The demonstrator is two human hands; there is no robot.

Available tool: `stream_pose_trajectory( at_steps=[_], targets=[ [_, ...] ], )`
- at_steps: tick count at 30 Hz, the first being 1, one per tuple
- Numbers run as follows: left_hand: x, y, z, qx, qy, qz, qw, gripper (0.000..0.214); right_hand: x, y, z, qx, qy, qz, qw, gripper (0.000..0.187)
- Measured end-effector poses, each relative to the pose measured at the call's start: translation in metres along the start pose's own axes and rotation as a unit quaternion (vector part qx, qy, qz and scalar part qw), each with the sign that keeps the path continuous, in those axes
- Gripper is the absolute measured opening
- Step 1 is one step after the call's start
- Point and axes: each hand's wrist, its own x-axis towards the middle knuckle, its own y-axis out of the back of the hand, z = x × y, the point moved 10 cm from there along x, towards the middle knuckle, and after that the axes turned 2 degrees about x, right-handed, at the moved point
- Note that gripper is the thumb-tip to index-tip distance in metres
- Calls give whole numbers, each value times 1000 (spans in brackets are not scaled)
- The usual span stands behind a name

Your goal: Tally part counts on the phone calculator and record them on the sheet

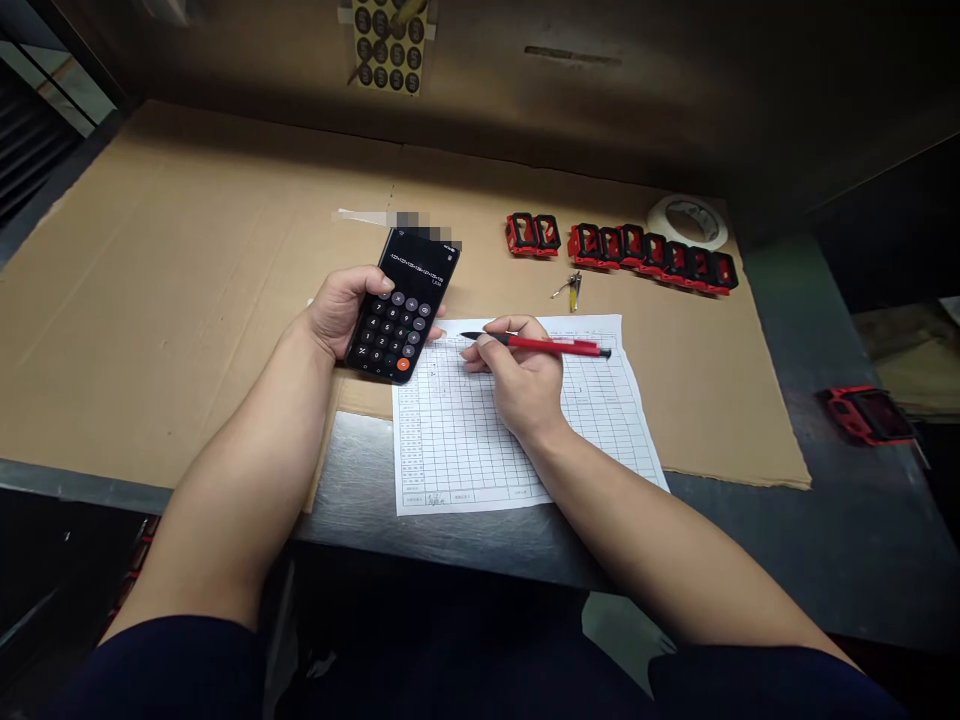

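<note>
My left hand [345, 308] grips a black smartphone [397, 315], tilted toward me with a calculator on its screen. The thumb rests on the phone's left side, near the upper keys. In my right hand [525, 375] is a red and black pen [551, 345], its dark tip pointing left toward the phone. Under that hand lies a white paper form [465, 450] printed with a grid. Some handwriting shows in its upper left rows and along the bottom. Part of the form's top edge is hidden by the phone and my right hand.
Brown cardboard [187, 300] covers most of the metal table [360, 470]. Along the back right stand several red and black plastic frames [652, 255], a roll of tape [688, 222] and a nail clipper [575, 290]. Another red and black part [870, 415] sits at the right edge.
</note>
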Motion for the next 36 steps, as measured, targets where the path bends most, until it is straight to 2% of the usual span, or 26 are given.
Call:
stream_pose_trajectory(
  at_steps=[5,11,19,36],
  targets=[
    [-1,-4,1,2,1,2,1000,62,1,4,-2,-43,21,0,999,28],
    [0,-3,0,4,3,11,1000,62,2,2,1,-57,0,-13,998,19],
    [-1,-2,2,6,-9,10,1000,57,0,-3,-10,-111,39,-27,993,17],
    [2,-3,3,5,-14,3,1000,55,2,-3,-3,-107,36,-32,993,20]
  ],
)
